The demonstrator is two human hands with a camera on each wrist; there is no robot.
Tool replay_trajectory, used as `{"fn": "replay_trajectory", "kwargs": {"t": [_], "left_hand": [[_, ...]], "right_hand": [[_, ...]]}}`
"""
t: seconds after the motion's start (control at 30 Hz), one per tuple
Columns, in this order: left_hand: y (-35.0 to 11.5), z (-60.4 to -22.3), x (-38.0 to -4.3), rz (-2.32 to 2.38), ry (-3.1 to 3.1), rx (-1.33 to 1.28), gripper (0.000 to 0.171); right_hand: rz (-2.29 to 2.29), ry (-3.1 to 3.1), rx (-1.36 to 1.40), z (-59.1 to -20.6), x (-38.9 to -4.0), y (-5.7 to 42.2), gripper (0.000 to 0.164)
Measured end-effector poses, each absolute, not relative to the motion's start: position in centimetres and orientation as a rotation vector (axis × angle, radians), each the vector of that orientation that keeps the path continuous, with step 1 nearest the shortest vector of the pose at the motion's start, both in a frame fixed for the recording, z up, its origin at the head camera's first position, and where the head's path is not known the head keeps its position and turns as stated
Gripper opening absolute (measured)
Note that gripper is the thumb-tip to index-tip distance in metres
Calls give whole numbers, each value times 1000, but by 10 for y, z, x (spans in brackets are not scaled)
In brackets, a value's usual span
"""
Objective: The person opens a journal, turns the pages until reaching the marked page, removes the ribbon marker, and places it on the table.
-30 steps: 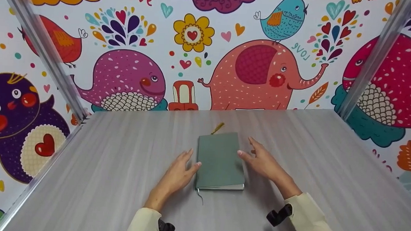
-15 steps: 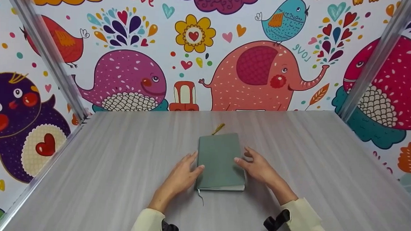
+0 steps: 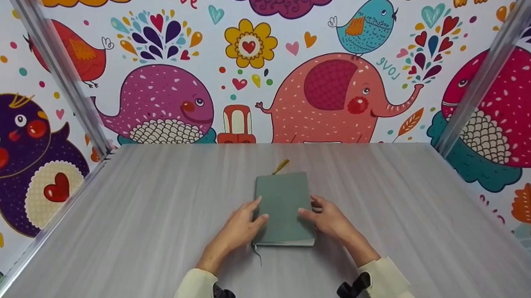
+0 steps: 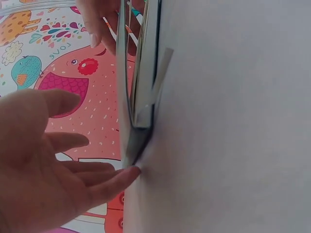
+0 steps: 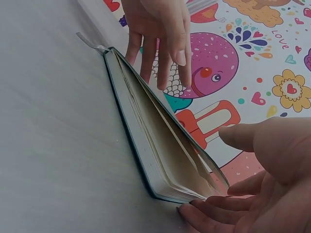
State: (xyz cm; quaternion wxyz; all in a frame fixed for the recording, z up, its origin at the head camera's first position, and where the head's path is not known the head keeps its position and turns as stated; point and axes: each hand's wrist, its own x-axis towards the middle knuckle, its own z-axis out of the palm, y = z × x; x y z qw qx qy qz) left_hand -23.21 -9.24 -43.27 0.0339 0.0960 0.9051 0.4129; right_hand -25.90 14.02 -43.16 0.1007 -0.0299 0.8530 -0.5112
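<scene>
A green hardcover notebook (image 3: 283, 208) lies closed on the grey table, its cover slightly raised from the pages at the open edge. A gold tassel (image 3: 281, 166) sticks out at its far end, and a thin ribbon (image 3: 258, 255) trails from the near end. My left hand (image 3: 239, 226) is beside the spine, fingers loosely extended and thumb over the cover; in the left wrist view a fingertip is at the spine's base. At the opposite side, my right hand (image 5: 262, 179) has its fingers at the page edge, touching or nearly so, while its thumb stays apart from the cover.
The grey wood-grain table (image 3: 156, 198) extends around the notebook on all sides. Behind it rises a wall (image 3: 245, 90) printed with cartoon animals. Metal posts (image 3: 58, 68) stand at the corners. Black wrist cameras (image 3: 353, 287) sit at both cream sleeves.
Both hands have moved inward, toward the notebook. The right hand has also come nearer the body, and its fingers have reached the notebook's right edge. The notebook stays in place.
</scene>
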Motion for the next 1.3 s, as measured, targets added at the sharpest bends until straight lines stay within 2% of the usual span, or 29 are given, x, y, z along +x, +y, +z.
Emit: {"fn": "replay_trajectory", "kwargs": {"t": [0.53, 1.0, 1.3], "left_hand": [[-73, -430, -231, 1082, 2828, 352, 53], [-57, -431, -230, 832, 2918, 395, 48], [-50, -430, -228, 795, 2788, 459, 62]], "right_hand": [[-1470, 2580, -120, -433, -259, 139, 60], [-1410, 2599, -114, -433, -260, 142, 64], [-1411, 2604, -117, -433, -260, 141, 58]]}}
